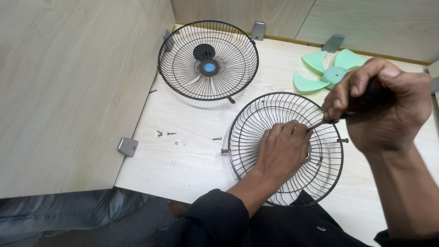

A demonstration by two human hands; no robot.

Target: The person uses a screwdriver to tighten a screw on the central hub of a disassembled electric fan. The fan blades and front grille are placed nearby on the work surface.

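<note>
Two black wire fan cages sit on the pale wooden table (192,160). The near cage (256,119) is right in front of the person. The left hand (283,148) lies inside it, fingers (287,129) pressed together on the middle. The right hand (384,105) is over its far rim, fingers wrapped tight around a screwdriver (366,98) whose tip points into the cage. Beyond the near cage stands the other cage (208,59). A green fan blade (320,68) lies behind the right hand. Small screws (167,133) lie left of the near cage.
</note>
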